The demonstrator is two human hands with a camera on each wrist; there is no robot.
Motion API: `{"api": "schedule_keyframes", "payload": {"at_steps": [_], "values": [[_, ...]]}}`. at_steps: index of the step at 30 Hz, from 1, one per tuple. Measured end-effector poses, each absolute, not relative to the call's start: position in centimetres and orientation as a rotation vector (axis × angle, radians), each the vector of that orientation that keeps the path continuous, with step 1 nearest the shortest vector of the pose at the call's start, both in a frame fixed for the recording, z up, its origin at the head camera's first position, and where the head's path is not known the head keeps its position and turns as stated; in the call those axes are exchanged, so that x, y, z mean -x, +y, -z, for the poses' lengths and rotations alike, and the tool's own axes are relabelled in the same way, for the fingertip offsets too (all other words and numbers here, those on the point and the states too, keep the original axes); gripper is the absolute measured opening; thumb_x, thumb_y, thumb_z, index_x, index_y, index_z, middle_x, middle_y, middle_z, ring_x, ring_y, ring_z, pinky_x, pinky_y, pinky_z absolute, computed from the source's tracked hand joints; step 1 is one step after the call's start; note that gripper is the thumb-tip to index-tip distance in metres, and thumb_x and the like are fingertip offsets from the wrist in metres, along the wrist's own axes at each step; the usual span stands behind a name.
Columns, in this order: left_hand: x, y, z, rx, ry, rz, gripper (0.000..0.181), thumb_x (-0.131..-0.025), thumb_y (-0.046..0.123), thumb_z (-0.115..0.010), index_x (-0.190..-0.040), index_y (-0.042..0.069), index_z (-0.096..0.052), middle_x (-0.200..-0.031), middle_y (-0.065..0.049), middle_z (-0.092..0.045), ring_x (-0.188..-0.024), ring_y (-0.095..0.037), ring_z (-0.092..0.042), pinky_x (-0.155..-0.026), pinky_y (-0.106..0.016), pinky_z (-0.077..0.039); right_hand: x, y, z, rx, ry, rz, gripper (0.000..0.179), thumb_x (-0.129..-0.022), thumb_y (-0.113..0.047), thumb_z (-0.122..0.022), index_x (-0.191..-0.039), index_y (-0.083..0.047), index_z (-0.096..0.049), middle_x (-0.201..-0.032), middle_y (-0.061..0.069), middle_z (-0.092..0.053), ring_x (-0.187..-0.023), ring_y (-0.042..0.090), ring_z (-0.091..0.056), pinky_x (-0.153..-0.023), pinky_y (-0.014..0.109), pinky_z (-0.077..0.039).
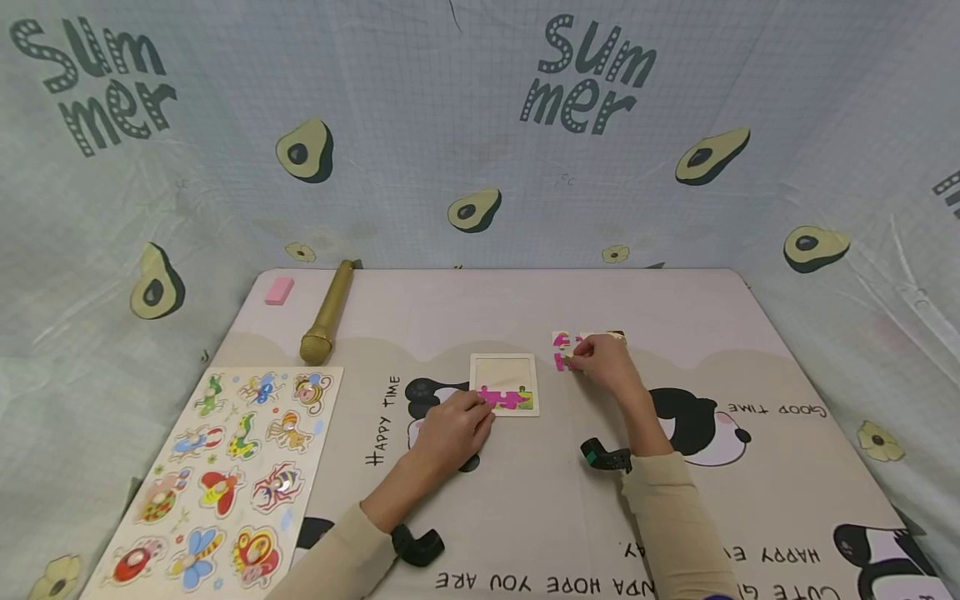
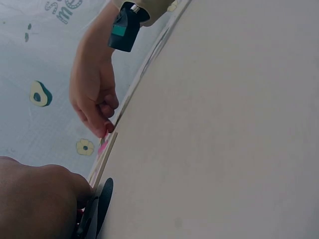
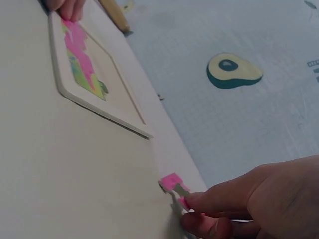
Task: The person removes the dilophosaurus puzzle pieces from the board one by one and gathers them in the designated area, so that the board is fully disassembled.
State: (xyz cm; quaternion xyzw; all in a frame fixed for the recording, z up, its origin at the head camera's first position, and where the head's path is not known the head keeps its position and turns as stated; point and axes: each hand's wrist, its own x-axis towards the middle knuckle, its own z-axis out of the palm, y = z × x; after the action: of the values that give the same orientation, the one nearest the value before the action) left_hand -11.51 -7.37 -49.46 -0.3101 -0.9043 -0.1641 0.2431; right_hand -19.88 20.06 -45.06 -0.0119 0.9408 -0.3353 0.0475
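A small white-framed puzzle board [image 1: 537, 392] lies mid-table, with a row of pink, green and yellow pieces [image 1: 512, 399] fitted along its near side. My left hand [image 1: 453, 433] grips the board's near left corner; its fingertips lie on the pink pieces and the thumb is by the outer edge. To the right of the board, my right hand [image 1: 609, 365] pinches a pink puzzle piece [image 3: 184, 202] between thumb and finger, low over the table. Loose pieces [image 1: 561, 340] lie beside and behind that hand, partly covered by it. In the left wrist view the board appears only edge-on.
On the left lies a large sheet of insect pictures [image 1: 243, 483]. Behind it are a gold microphone [image 1: 328, 317] and a pink eraser-like block [image 1: 279, 291]. Printed cloth [image 1: 480, 125] rises along the table's back and sides. Black wrist devices [image 1: 606, 457] stick out from both sleeves.
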Motion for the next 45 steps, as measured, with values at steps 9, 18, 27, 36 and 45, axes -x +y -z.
{"api": "schedule_keyframes", "payload": {"at_steps": [9,18,27,36,45], "values": [[11.5,-7.3,49.4,0.848,-2.469,0.438,0.015,-0.089,0.019,-0.075,-0.098,0.008,-0.080,-0.091,-0.003,-0.072,-0.084,-0.014,-0.067,-0.072,-0.025,-0.059,20.0,19.2,45.7,-0.035,2.973,0.971,0.017,-0.089,-0.014,-0.068,-0.086,0.002,-0.073,-0.081,0.013,-0.071,-0.071,0.020,-0.058,-0.058,0.024,-0.041],[11.5,-7.4,49.5,0.849,-2.477,0.431,0.015,-0.089,0.018,-0.075,-0.098,0.008,-0.080,-0.092,-0.003,-0.072,-0.085,-0.015,-0.067,-0.072,-0.026,-0.060,19.9,18.9,45.7,-0.072,3.015,0.982,0.017,-0.087,-0.012,-0.067,-0.078,0.002,-0.071,-0.074,0.013,-0.069,-0.063,0.018,-0.055,-0.053,0.023,-0.039],[11.5,-7.4,49.5,0.846,-2.469,0.451,0.014,-0.089,0.018,-0.075,-0.097,0.008,-0.080,-0.091,-0.003,-0.072,-0.085,-0.015,-0.067,-0.072,-0.026,-0.059,20.0,18.9,45.8,-0.062,3.033,0.926,0.017,-0.088,-0.011,-0.067,-0.076,0.001,-0.070,-0.072,0.013,-0.068,-0.062,0.018,-0.054,-0.052,0.024,-0.038],[11.5,-7.4,49.5,0.843,-2.472,0.453,0.015,-0.088,0.019,-0.076,-0.098,0.009,-0.080,-0.092,-0.003,-0.072,-0.085,-0.015,-0.067,-0.072,-0.027,-0.060,19.9,18.8,45.6,-0.068,3.036,0.927,0.018,-0.090,-0.012,-0.066,-0.079,0.002,-0.070,-0.076,0.014,-0.069,-0.065,0.020,-0.056,-0.054,0.024,-0.040],[11.5,-7.4,49.5,0.847,-2.467,0.453,0.015,-0.089,0.018,-0.075,-0.098,0.008,-0.080,-0.092,-0.003,-0.072,-0.085,-0.015,-0.067,-0.071,-0.026,-0.059,19.7,18.5,45.1,-0.074,3.030,0.970,0.021,-0.094,-0.018,-0.064,-0.089,0.002,-0.069,-0.079,0.014,-0.068,-0.068,0.021,-0.055,-0.056,0.025,-0.040]]}}
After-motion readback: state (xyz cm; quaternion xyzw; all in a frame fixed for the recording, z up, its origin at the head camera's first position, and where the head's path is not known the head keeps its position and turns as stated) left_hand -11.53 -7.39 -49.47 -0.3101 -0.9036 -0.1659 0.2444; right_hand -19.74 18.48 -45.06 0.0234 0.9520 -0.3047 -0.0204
